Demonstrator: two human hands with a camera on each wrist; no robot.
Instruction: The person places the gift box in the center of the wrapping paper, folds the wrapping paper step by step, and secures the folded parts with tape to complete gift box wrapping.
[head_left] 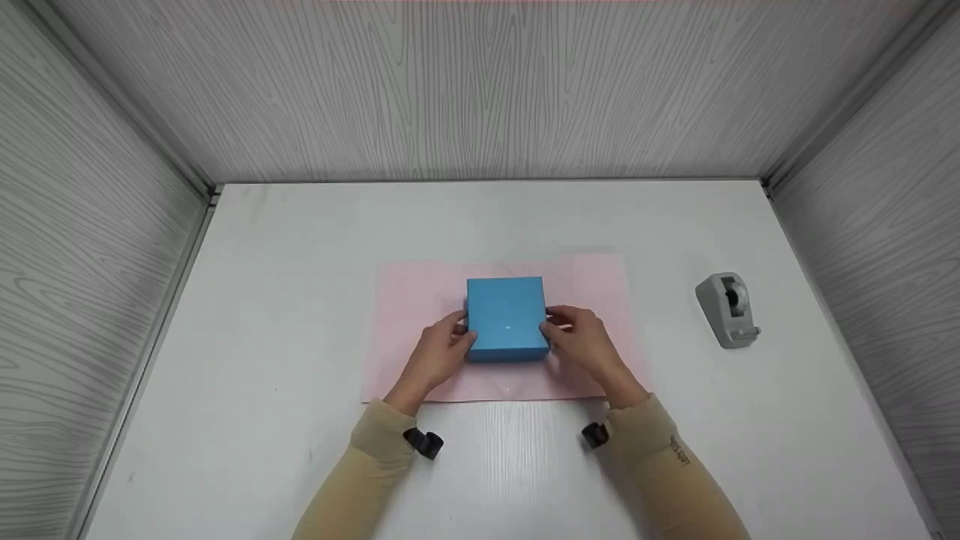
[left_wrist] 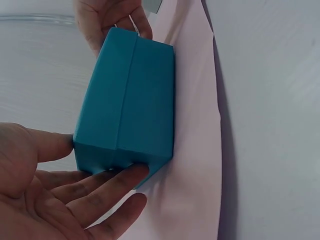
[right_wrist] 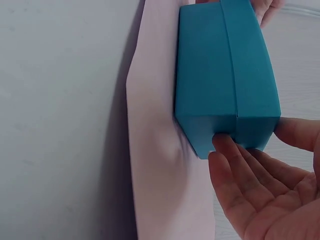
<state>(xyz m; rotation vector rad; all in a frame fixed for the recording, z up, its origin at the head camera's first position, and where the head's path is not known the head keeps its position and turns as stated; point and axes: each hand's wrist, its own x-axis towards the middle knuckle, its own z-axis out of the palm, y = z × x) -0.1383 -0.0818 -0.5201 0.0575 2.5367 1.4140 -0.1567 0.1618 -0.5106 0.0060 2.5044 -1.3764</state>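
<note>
We pinch the blue box (head_left: 507,315) between our left hand (head_left: 437,354) and right hand (head_left: 589,346), at its left and right sides. It seems placed, mid-sheet — the pink paper (head_left: 416,296) beneath lies unfolded, the tape dispenser (head_left: 727,313) untouched, well to the right.

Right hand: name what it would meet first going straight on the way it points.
The box. The right hand's thumb and fingertips touch its side, so it would likely push there first; the exact line is unclear.
</note>
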